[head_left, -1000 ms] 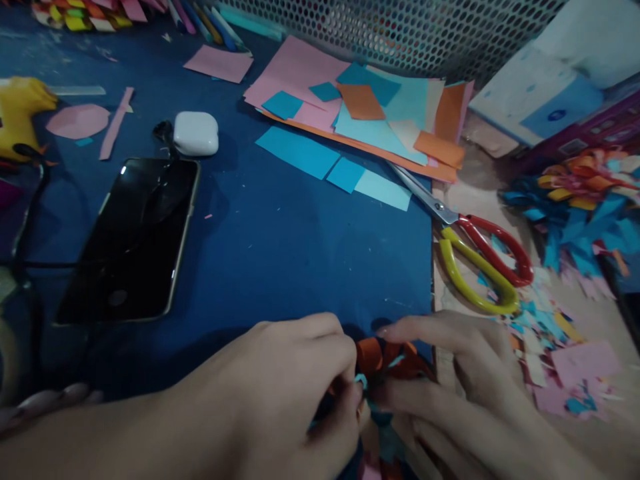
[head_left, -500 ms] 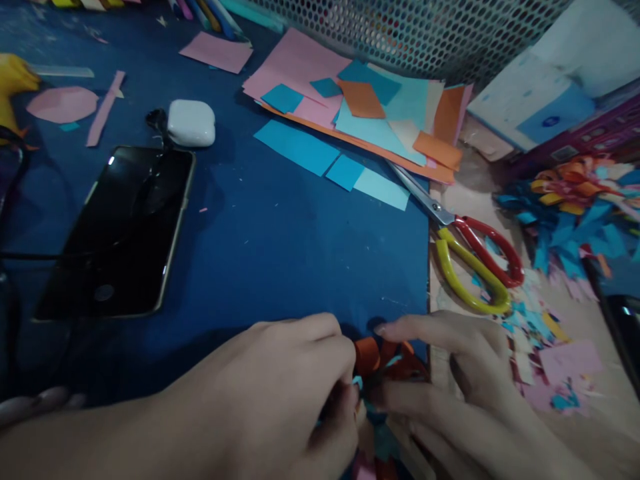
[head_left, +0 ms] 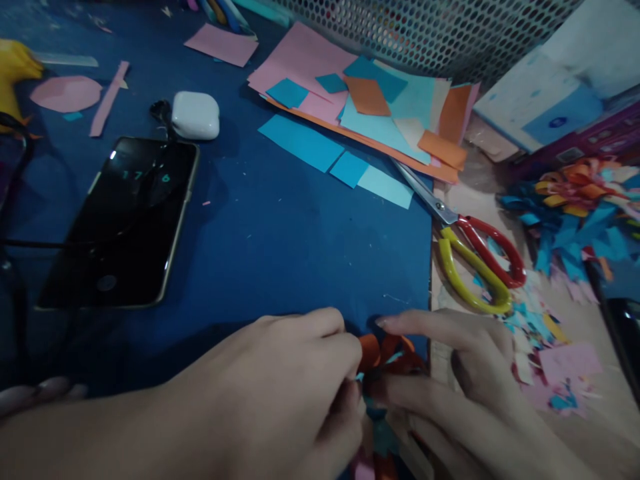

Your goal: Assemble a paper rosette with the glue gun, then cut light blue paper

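Low in the view, my left hand [head_left: 295, 393] is curled closed around a bunch of curled paper strips [head_left: 370, 352], orange with some teal and pink. My right hand [head_left: 470, 387] meets it from the right side. Its index finger stretches out above the bunch, while the other fingers press on the strips. Both hands hide much of the bunch, so the exact grip is partly covered. Scissors [head_left: 440, 210] with one red and one yellow handle lie beyond my right hand, with the blade tips under stacked coloured paper [head_left: 310, 57].
A phone [head_left: 125, 227] with a cable across it and a white earbud case [head_left: 196, 115] lie at left. Blue paper pieces [head_left: 300, 143] rest mid-table. A paper-strip tassel [head_left: 585, 213] and scraps [head_left: 535, 327] lie right, below a tissue pack [head_left: 545, 100]. A mesh basket [head_left: 425, 33] stands behind.
The view has shifted slightly, and the phone screen now shows lit digits. My hands keep nearly the same hold on the paper strips.
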The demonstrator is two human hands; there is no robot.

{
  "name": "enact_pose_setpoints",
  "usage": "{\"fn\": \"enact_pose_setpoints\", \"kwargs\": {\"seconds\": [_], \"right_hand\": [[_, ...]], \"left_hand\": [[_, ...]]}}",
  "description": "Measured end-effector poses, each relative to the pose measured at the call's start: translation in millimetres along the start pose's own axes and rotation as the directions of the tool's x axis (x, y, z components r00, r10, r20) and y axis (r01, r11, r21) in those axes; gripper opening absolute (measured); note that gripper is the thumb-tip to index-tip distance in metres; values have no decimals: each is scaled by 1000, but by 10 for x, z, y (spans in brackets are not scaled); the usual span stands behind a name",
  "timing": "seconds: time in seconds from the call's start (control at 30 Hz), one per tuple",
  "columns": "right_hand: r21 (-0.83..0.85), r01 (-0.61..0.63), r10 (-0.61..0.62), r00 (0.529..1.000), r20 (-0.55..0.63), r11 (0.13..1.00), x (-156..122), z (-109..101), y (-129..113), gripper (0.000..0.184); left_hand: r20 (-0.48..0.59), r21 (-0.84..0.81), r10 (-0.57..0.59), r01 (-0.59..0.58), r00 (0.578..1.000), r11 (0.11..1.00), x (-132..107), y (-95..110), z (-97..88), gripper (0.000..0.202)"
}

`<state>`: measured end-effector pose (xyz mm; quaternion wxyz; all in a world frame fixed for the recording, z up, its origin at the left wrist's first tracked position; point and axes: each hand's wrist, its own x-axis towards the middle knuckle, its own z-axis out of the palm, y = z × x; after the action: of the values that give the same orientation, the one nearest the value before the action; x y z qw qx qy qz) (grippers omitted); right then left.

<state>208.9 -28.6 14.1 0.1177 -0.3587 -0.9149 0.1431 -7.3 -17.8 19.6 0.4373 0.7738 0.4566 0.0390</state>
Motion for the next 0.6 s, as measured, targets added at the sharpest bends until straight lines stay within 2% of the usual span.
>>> {"fn": "enact_pose_setpoints", "kwargs": {"seconds": [0.2,0.6], "right_hand": [[1,-11,11,1000,20,1000,25,-6,4,23],[-84,54,-51,998,41,995,20,-47,24,19]], "left_hand": [[5,-12,-4,4,1000,1000,-3,7,-13,18],[13,-12,-79,79,997,997,28,9,-21,18]]}}
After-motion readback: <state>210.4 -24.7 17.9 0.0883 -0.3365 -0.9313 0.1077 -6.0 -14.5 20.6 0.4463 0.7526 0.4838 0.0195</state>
